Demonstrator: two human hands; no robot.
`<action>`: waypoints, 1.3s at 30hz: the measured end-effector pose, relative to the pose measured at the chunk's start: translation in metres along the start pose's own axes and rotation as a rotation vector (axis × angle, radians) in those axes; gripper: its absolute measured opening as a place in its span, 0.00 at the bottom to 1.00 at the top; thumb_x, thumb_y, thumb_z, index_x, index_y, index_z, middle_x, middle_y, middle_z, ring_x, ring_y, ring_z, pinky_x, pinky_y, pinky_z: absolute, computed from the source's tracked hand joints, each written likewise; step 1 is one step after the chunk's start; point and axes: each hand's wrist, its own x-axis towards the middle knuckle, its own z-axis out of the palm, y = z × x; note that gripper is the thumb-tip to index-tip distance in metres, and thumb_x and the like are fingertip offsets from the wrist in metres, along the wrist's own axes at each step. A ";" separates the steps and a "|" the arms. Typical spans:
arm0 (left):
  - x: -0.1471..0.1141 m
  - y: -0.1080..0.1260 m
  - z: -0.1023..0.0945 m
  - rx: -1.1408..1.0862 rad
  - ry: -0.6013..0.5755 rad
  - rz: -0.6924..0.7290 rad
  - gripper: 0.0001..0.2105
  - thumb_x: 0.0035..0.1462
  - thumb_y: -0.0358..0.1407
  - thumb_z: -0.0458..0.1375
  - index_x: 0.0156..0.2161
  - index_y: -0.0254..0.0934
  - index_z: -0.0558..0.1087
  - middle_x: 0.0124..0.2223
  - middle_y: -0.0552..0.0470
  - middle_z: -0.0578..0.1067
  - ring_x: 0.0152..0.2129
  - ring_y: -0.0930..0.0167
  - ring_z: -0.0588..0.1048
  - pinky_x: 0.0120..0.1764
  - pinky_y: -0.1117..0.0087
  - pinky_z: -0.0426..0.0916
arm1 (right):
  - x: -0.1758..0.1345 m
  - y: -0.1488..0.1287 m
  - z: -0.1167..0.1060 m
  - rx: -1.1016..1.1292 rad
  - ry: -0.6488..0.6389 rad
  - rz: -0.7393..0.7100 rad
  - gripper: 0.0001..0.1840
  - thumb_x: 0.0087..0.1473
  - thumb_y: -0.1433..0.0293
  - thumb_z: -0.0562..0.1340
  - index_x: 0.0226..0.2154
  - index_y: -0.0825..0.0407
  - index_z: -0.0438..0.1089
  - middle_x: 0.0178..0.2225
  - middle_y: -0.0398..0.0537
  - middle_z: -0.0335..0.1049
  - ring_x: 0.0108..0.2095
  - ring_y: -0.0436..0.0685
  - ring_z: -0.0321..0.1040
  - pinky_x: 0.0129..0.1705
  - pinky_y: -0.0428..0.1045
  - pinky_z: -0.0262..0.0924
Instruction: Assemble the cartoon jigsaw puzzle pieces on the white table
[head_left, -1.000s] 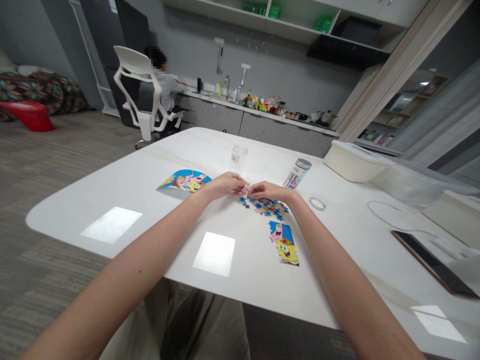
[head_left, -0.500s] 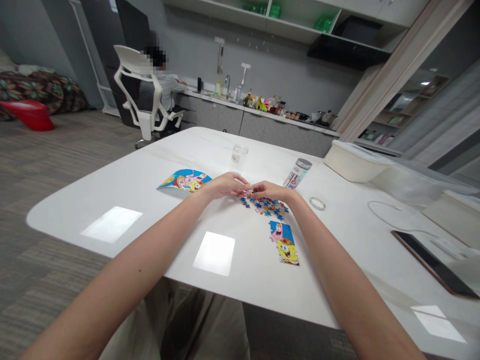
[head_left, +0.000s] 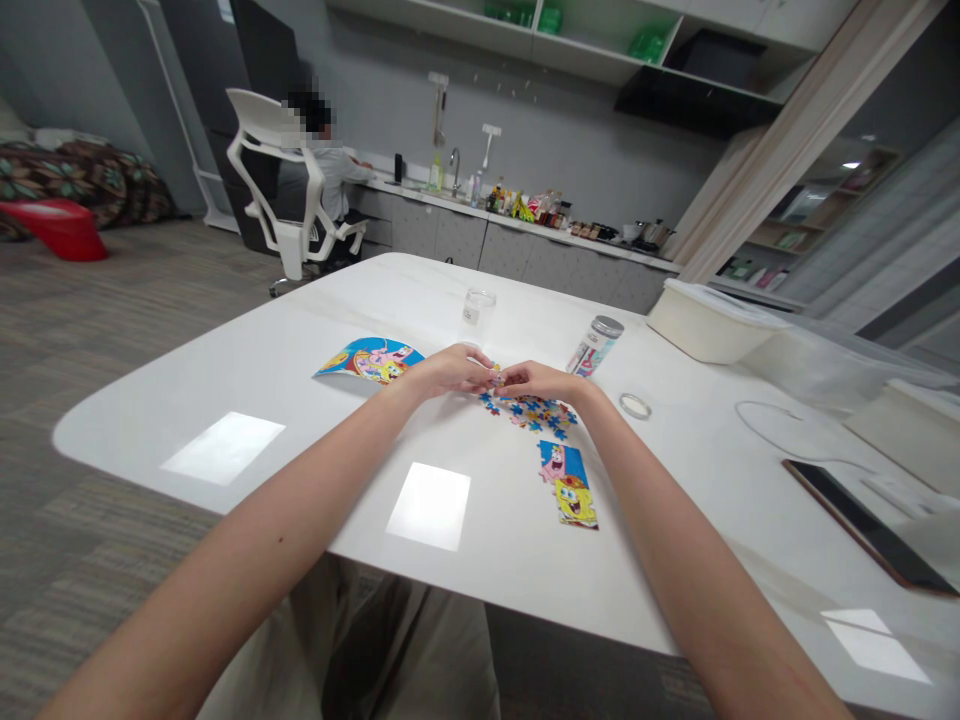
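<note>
Fingertips of my left hand (head_left: 463,371) and my right hand (head_left: 534,381) meet over a loose heap of jigsaw pieces (head_left: 541,413). Both hands are closed in a pinch on small puzzle pieces, mostly covered by the fingers. Nearer to me, beside my right forearm, lies a joined section of puzzle (head_left: 571,487) with a pink and a yellow cartoon figure. A curved picture sheet (head_left: 369,360) with similar figures rests left of my left hand. Behind the hands stand a clear open jar (head_left: 478,314) and a silver-lidded canister (head_left: 596,346).
A ring-shaped lid (head_left: 635,406) lies right of my right hand. Farther right are a dark tablet or phone (head_left: 862,525), a cable and cream storage boxes (head_left: 712,322) on the white table (head_left: 300,440). A person sits in a white chair (head_left: 289,235) by the kitchen counter.
Almost nothing differs. The fingers of both hands shift very slightly around the pieces they pinch; the heap, the joined section and the picture sheet stay where they were.
</note>
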 end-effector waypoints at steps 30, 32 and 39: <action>-0.004 0.006 0.003 0.106 -0.008 0.043 0.16 0.35 0.22 0.67 0.34 0.31 0.72 0.28 0.52 0.76 0.24 0.73 0.75 0.33 0.70 0.70 | -0.002 -0.007 0.000 -0.009 0.031 0.029 0.22 0.46 0.54 0.64 0.33 0.58 0.74 0.27 0.44 0.68 0.28 0.49 0.58 0.32 0.47 0.51; -0.004 0.006 0.003 0.101 -0.013 0.038 0.16 0.37 0.24 0.67 0.35 0.31 0.72 0.30 0.49 0.78 0.27 0.71 0.76 0.34 0.69 0.70 | -0.002 -0.006 0.000 -0.015 0.031 0.018 0.22 0.46 0.55 0.64 0.34 0.57 0.75 0.28 0.44 0.69 0.29 0.50 0.59 0.33 0.47 0.52; -0.002 0.003 0.001 0.066 -0.027 0.055 0.17 0.37 0.27 0.69 0.36 0.31 0.72 0.30 0.48 0.78 0.27 0.72 0.76 0.35 0.69 0.69 | -0.002 -0.006 0.000 -0.015 0.040 0.010 0.21 0.46 0.55 0.64 0.34 0.57 0.75 0.28 0.44 0.69 0.29 0.51 0.59 0.33 0.48 0.52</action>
